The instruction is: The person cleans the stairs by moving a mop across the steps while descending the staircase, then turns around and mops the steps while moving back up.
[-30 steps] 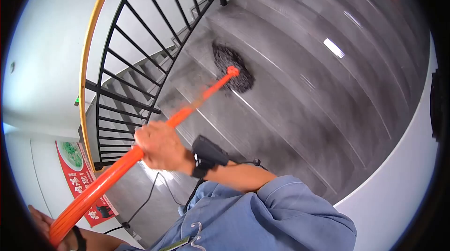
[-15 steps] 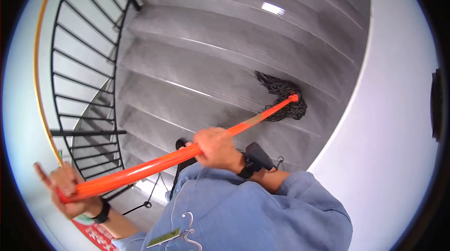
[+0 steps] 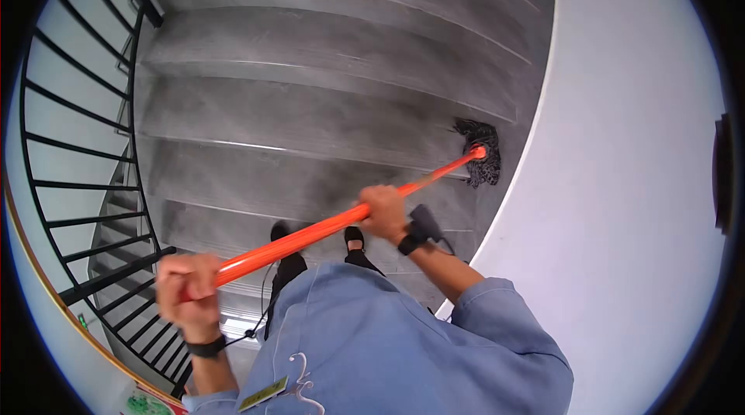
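Note:
An orange-handled mop (image 3: 303, 236) slants across my body from lower left to upper right. Its upper end is gripped by my left hand (image 3: 188, 288), fingers wrapped round the handle. Partway down the shaft, my right hand (image 3: 382, 211) is closed round it too. The dark stringy mop head (image 3: 483, 156) rests on a grey stair step (image 3: 326, 116), at the right end beside the white wall. Both wrists wear black bands, and a dark device sits by the right one.
A black metal railing (image 3: 81, 182) with a wooden handrail (image 3: 46, 279) curves along the left. The white wall (image 3: 613, 143) borders the stairs on the right. My feet (image 3: 354, 238) stand on a lower step. A cable hangs near my left leg.
The mop head has shifted right relative to the stairs, closer to the wall. Both hands have moved right and the left one away from the handrail, its fingers now closed round the handle.

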{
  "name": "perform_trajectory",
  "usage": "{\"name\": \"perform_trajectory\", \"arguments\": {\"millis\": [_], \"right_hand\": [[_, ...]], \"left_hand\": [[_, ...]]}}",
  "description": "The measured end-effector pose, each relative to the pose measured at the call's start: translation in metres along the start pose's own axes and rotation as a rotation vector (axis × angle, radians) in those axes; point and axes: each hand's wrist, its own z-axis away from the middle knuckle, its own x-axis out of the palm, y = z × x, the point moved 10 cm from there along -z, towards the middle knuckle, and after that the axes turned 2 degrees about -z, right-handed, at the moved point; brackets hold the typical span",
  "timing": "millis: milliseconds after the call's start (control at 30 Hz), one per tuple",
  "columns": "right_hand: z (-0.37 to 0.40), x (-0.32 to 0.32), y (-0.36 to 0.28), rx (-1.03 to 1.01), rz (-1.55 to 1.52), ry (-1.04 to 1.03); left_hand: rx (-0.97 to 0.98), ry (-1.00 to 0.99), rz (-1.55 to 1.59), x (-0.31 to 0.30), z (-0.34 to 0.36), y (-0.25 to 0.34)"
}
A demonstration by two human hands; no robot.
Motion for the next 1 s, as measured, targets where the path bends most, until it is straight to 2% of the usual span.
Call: {"name": "perform_trajectory", "arguments": {"millis": [67,167,200,233,267,300,367,433,533,567,633,700,733,767,800,833,900,967,1000], "right_hand": [[-0.014,0.048,-0.077,-0.068,-0.069,-0.173],[-0.033,0.094,-0.207,-0.207,-0.201,-0.231],[-0.038,0.106,-0.247,-0.252,-0.245,-0.252],[-0.041,0.115,-0.287,-0.306,-0.310,-0.249],[-0.045,0.122,-0.327,-0.367,-0.383,-0.248],[-0.051,0.129,-0.363,-0.399,-0.409,-0.259],[-0.064,0.127,-0.428,-0.507,-0.640,-0.181],[-0.075,0.143,-0.470,-0.599,-0.717,-0.205],[-0.106,0.149,-0.514,-0.775,-0.771,-0.273],[-0.116,0.152,-0.524,-0.864,-0.747,-0.325],[-0.146,0.155,-0.521,-0.899,-0.794,-0.301],[-0.171,0.147,-0.495,-0.928,-0.925,-0.185],[-0.176,0.127,-0.475,-0.867,-1.004,-0.116],[-0.180,0.105,-0.453,-0.802,-1.081,-0.047],[-0.177,0.081,-0.438,-0.789,-1.147,-0.016],[-0.170,0.054,-0.430,-0.812,-1.146,-0.015],[-0.155,0.002,-0.400,-0.753,-1.170,0.037],[-0.149,-0.022,-0.351,-0.718,-1.166,0.109],[-0.146,-0.026,-0.317,-0.690,-1.170,0.112]], "left_hand": [[0.075,0.128,-0.033,-0.074,0.005,0.062],[0.196,0.181,0.015,-0.177,0.034,0.166],[0.225,0.265,0.108,-0.202,0.051,0.200],[0.292,0.212,0.169,-0.221,0.069,0.236],[0.384,0.308,0.000,-0.239,0.092,0.277],[0.489,0.640,0.045,-0.267,0.129,0.310],[0.508,0.436,-0.016,-0.294,0.169,0.379],[0.725,0.527,-0.139,-0.228,0.184,0.405],[0.867,0.438,-0.311,-0.173,0.197,0.423],[0.923,0.408,-0.403,-0.149,0.196,0.420],[0.962,0.288,-0.530,-0.102,0.171,0.395],[0.944,0.160,-0.877,-0.055,0.140,0.355],[0.989,0.177,-1.091,-0.023,0.124,0.331],[0.951,0.098,-1.205,0.006,0.100,0.306],[0.867,-0.060,-1.449,0.038,0.081,0.281],[1.050,-0.039,-1.279,0.060,0.072,0.262],[0.931,-0.321,-1.273,0.111,0.038,0.212],[0.860,-0.445,-1.217,0.156,0.028,0.168],[0.914,-0.555,-1.157,0.183,0.029,0.152]]}}
